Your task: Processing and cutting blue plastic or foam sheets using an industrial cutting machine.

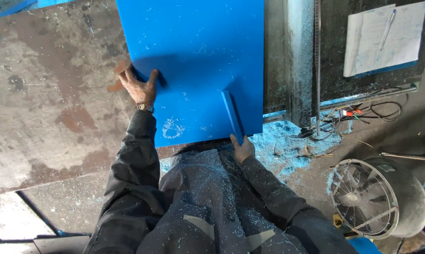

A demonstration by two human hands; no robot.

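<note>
Pressing blue sheet [193,61] left edge, left hand [139,87] fingers spread; right hand [243,148] fingers clamped on blue strip [232,115].

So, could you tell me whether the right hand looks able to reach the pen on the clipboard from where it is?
Probably not: the right hand holds a blue strip near the body, while the pen lies far off beyond the upright grey column.

A worn, rust-stained metal table [47,108] is filling the left of the frame. Blue shavings [287,143] are lying around the lower centre. A round fan [379,197] is sitting at lower right, tangled wires [358,117] above it, and papers [384,37] with a pen [388,28] at upper right.
</note>
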